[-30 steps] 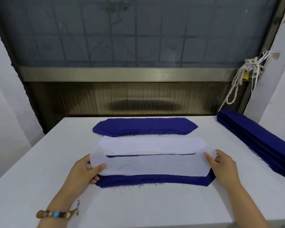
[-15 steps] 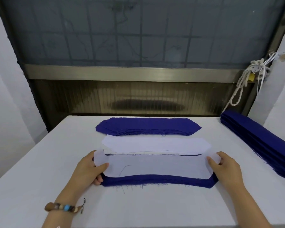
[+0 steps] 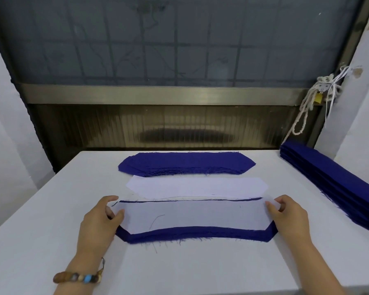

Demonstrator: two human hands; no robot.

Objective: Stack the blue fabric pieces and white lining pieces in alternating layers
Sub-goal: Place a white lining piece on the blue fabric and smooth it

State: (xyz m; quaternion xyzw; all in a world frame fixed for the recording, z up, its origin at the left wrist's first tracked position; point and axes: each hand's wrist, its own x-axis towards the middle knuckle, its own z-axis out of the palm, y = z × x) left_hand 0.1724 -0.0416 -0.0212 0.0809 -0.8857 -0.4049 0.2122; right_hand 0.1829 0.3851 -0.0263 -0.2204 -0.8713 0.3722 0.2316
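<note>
1. Left hand (image 3: 98,222) pinches the left end of the top white lining piece (image 3: 196,216), thumb resting on top of it.
2. Right hand (image 3: 290,218) pinches the right end of the same piece, so it's held at both ends and spread pretty flat.
3. That piece lies on the near blue stack (image 3: 196,234), sitting a bit far back, so a blue strip shows along the front.
4. Just behind is a white lining pile (image 3: 196,187), then a blue fabric pile (image 3: 185,162) further back, all on the white worktop (image 3: 200,269).
5. Another long blue stack (image 3: 332,184) runs along the right edge. There's a beaded bracelet (image 3: 79,277) on the left wrist, and a rope (image 3: 305,111) hanging at the far right.
</note>
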